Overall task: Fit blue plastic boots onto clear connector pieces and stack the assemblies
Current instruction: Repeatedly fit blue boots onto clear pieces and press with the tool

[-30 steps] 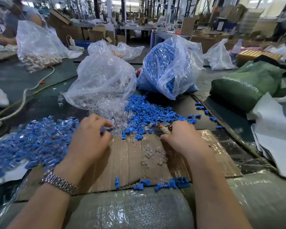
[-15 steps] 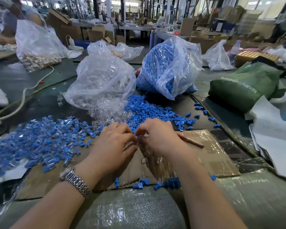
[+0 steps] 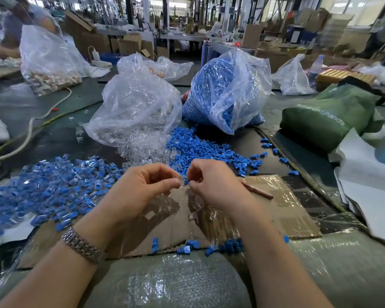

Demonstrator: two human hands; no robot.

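My left hand (image 3: 142, 190) pinches a clear connector piece (image 3: 181, 182) between thumb and fingers. My right hand (image 3: 211, 185) meets it fingertip to fingertip and pinches a small blue boot (image 3: 186, 181), mostly hidden by the fingers. Both hands hover above a sheet of cardboard (image 3: 282, 210). Loose blue boots (image 3: 205, 150) lie in a heap just beyond the hands, beside a spill of clear connectors (image 3: 142, 147). A pile of fitted assemblies (image 3: 53, 187) spreads out on the left. A few clear pieces (image 3: 196, 207) lie on the cardboard under my right wrist.
A clear bag of connectors (image 3: 138, 107) and a bag of blue boots (image 3: 227, 90) stand behind the heaps. A brown stick (image 3: 257, 191) lies on the cardboard at right. A green bag (image 3: 329, 116) and white sheets (image 3: 369, 196) sit at right. Another person works at far left.
My hands came together from apart: the left left the assemblies pile, the right left the boot heap and the stick, and both now meet raised over the cardboard.
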